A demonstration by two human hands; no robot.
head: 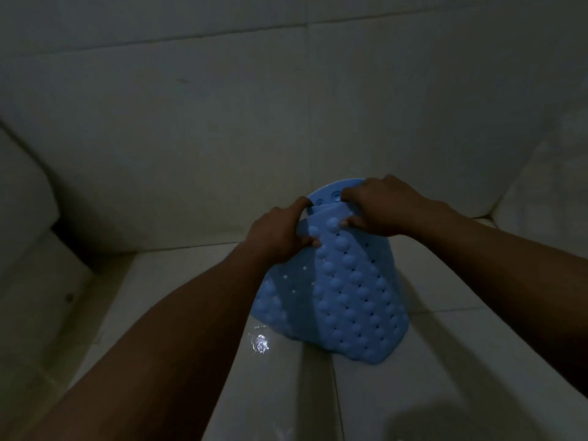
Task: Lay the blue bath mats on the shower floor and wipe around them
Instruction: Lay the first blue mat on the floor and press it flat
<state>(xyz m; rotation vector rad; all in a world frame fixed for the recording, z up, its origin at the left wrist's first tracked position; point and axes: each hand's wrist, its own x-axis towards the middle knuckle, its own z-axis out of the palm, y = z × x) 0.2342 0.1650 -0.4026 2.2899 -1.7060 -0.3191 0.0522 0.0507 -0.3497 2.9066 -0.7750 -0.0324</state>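
Left hand (pixel 280 232) and right hand (pixel 380 206) pinch the top edge of a blue mat (pixel 353 291); soft, floppy, likely slippery rubber

the bath mats (pixel 353 300) are light blue, studded with round bumps and small holes, against off-white tiles (pixel 178 160).

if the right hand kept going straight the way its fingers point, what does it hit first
Probably the left hand. The right hand points leftward along the top edge of the blue mat, which both hands pinch, though depth is unclear in this dim view.
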